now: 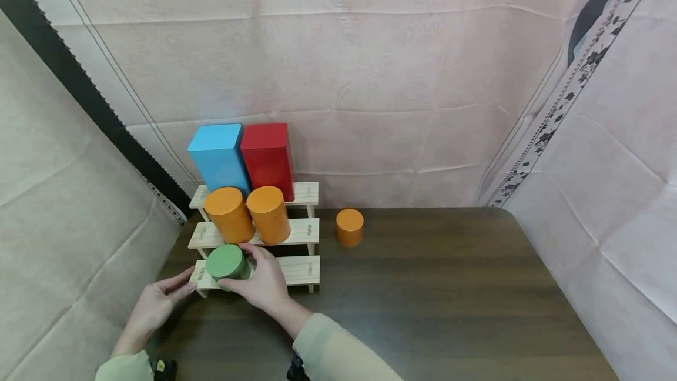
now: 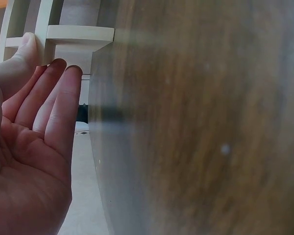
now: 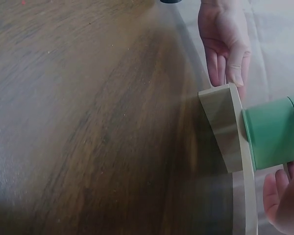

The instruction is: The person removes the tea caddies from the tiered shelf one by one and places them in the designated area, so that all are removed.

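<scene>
Head view: the right hand [image 1: 264,283] pinches the green canister [image 1: 226,261] on the bottom tier of the shelf [image 1: 302,270]; left hand [image 1: 160,302] at eight o'clock. Left wrist: that hand pinches the shelf's end. Right wrist: canister base meets board; placing appears nearly finished, calling for release.

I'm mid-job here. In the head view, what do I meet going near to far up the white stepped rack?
Green canister at the bottom step, gripped by the right hand → left orange canister and right orange canister on the middle step → blue box and red box, side by side on the top step.
</scene>
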The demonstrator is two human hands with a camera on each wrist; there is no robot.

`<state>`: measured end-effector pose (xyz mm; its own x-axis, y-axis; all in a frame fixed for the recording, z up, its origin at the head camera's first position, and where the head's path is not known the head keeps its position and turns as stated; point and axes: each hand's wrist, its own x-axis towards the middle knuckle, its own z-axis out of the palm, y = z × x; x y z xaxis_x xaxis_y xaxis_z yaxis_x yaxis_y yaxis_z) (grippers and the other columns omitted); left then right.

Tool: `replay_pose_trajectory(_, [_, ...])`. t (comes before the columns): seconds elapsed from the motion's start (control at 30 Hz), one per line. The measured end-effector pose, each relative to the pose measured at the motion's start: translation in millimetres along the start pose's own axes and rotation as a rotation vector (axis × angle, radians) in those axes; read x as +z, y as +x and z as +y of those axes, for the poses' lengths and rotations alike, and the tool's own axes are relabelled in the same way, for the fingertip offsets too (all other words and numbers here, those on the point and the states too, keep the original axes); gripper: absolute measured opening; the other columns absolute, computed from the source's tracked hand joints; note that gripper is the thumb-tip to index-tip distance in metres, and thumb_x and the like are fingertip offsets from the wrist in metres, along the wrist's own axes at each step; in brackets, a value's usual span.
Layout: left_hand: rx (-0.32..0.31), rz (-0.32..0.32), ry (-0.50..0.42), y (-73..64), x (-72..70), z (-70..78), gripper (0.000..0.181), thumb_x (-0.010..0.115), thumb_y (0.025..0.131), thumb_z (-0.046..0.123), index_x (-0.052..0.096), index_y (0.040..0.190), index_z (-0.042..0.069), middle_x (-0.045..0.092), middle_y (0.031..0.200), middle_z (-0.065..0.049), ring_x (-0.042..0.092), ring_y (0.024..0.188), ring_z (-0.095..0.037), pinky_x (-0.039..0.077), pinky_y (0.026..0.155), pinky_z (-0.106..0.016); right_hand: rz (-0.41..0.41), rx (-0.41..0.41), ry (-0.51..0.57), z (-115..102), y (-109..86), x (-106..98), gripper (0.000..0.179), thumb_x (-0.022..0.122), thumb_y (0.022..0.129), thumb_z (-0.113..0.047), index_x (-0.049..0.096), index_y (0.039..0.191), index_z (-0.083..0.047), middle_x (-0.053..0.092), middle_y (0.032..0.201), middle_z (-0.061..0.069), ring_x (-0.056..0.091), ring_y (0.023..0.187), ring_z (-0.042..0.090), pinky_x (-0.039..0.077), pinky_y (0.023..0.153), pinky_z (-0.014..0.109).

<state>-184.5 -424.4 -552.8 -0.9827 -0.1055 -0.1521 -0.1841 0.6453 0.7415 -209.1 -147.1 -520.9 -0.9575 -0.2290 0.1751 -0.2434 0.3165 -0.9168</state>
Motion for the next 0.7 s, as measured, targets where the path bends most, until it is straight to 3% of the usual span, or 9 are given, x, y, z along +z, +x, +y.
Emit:
replay_pose_trajectory(0.13, [-0.005, -0.010, -0.006, -0.1, -0.3, 0.5, 0.082, 0.065, 0.099, 0.066, 0.052, 0.158, 0.011, 0.051, 0.156, -0.008, 0.047, 0.145, -0.033, 0.047, 0.111, -0.047, -0.003, -0.009, -0.064, -0.3, 0.3, 1.9, 0.080, 0.096, 0.078, -0.050, 0.062, 0.147, -0.030, 0.061, 0.143, -0.016, 0.056, 0.131, 0.009, 0.049, 0.111, 0.035])
replay_pose_trajectory(0.17, [0.001, -0.010, -0.004, 0.0, -0.3, 0.4, 0.081, 0.065, 0.100, 0.065, 0.052, 0.158, 0.010, 0.051, 0.156, -0.009, 0.048, 0.145, -0.034, 0.047, 0.111, -0.047, -0.002, -0.012, -0.072, -0.3, 0.1, 2.2, 0.081, 0.096, 0.078, -0.050, 0.061, 0.148, -0.030, 0.061, 0.143, -0.016, 0.056, 0.131, 0.009, 0.049, 0.111, 0.035])
replay_pose_trajectory(0.27, [0.021, 0.001, 0.002, -0.1, -0.1, 0.1, 0.078, 0.066, 0.101, 0.061, 0.053, 0.157, 0.008, 0.053, 0.154, -0.011, 0.049, 0.143, -0.035, 0.053, 0.099, -0.027, -0.001, -0.021, -0.100, 0.6, -0.7, 3.8, 0.083, 0.097, 0.077, -0.051, 0.060, 0.148, -0.029, 0.061, 0.142, -0.014, 0.056, 0.131, 0.008, 0.050, 0.110, 0.033])
replay_pose_trajectory(0.37, [0.041, 0.013, 0.006, -0.6, 0.6, -0.8, 0.075, 0.067, 0.102, 0.057, 0.055, 0.155, 0.006, 0.054, 0.153, -0.013, 0.051, 0.140, -0.036, 0.045, 0.084, -0.007, 0.003, -0.025, -0.121, 1.4, -2.0, 5.3, 0.083, 0.096, 0.077, -0.051, 0.059, 0.148, -0.031, 0.061, 0.139, -0.014, 0.056, 0.128, 0.007, 0.050, 0.107, 0.030])
replay_pose_trajectory(0.7, [0.050, 0.018, 0.014, 0.2, 0.6, -1.5, 0.076, 0.067, 0.101, 0.059, 0.055, 0.155, 0.008, 0.054, 0.153, -0.012, 0.051, 0.140, -0.035, 0.042, 0.082, -0.004, -0.012, -0.018, -0.093, -0.1, -1.9, 9.5, 0.082, 0.096, 0.079, -0.049, 0.057, 0.149, -0.031, 0.060, 0.141, -0.015, 0.055, 0.129, 0.007, 0.050, 0.108, 0.032])
